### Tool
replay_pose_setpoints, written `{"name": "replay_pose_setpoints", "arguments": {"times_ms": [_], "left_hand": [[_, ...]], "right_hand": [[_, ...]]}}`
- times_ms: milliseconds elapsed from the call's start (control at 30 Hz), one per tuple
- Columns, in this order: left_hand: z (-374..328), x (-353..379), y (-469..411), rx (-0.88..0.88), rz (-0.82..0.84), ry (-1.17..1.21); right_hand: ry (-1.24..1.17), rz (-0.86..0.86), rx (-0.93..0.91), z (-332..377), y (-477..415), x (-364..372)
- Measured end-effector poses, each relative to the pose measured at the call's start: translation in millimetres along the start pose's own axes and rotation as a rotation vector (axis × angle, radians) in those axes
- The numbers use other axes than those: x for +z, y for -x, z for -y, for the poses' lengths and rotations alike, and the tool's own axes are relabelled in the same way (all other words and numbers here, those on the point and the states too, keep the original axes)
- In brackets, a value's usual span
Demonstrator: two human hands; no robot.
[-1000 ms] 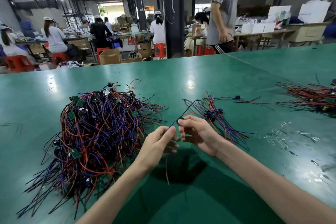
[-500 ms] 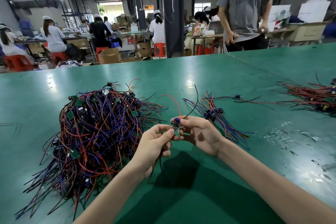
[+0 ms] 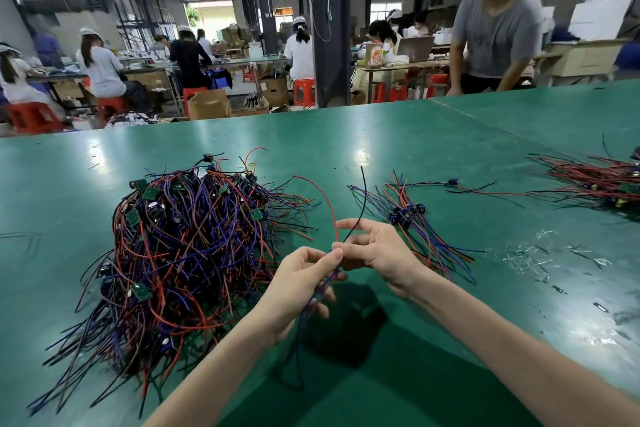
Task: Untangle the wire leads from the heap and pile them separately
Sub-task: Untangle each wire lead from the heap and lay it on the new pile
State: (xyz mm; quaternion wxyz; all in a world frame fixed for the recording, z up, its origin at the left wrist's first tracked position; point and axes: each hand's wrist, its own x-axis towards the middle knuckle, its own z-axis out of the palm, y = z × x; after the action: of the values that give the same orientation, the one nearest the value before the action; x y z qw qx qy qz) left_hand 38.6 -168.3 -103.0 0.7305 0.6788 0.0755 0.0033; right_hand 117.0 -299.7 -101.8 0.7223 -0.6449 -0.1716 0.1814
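While my left hand [image 3: 301,284] pinches the blue strand and my right hand [image 3: 377,250] the red and black strands of one thin wire lead [image 3: 334,218] at 6 o'clock, its loose red end arcing toward the tangled red-blue-black wire heap [image 3: 187,253] at 10 o'clock could snag there.

Hands: left hand [image 3: 298,284] and right hand [image 3: 377,253] pinch one wire lead [image 3: 326,198].
Left: tangled heap [image 3: 187,246].
Right: small separate pile [image 3: 415,218].
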Motion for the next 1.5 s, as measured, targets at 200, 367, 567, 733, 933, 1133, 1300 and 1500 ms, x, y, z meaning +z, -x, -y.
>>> {"name": "replay_pose_setpoints", "arguments": {"times_ms": [200, 367, 567, 733, 933, 1133, 1300, 1500], "left_hand": [[5, -2, -4, 0.023, -0.045, -0.041], [4, -1, -4, 0.025, -0.018, -0.021], [4, 5, 0, -0.02, 0.052, -0.016], [7, 10, 4, -0.044, 0.155, -0.025], [11, 12, 4, -0.062, 0.2, -0.013], [14, 12, 3, -0.056, 0.177, -0.036], [11, 12, 3, -0.034, 0.191, -0.087], [10, 13, 7, -0.035, 0.189, -0.082]], "right_hand": [[0.041, -0.012, 0.017, 0, -1, 4], [-0.057, 0.0, 0.072, -1, -1, 2], [-0.19, -0.104, 0.114, 1, -5, -6], [-0.195, -0.229, 0.096, 2, -11, -18], [-0.197, -0.343, 0.06, 11, -17, -35], [-0.228, -0.364, 0.067, 15, -18, -40], [-0.257, -0.366, 0.092, 15, -18, -39], [-0.22, -0.3, 0.035, 15, -17, -38]]}}
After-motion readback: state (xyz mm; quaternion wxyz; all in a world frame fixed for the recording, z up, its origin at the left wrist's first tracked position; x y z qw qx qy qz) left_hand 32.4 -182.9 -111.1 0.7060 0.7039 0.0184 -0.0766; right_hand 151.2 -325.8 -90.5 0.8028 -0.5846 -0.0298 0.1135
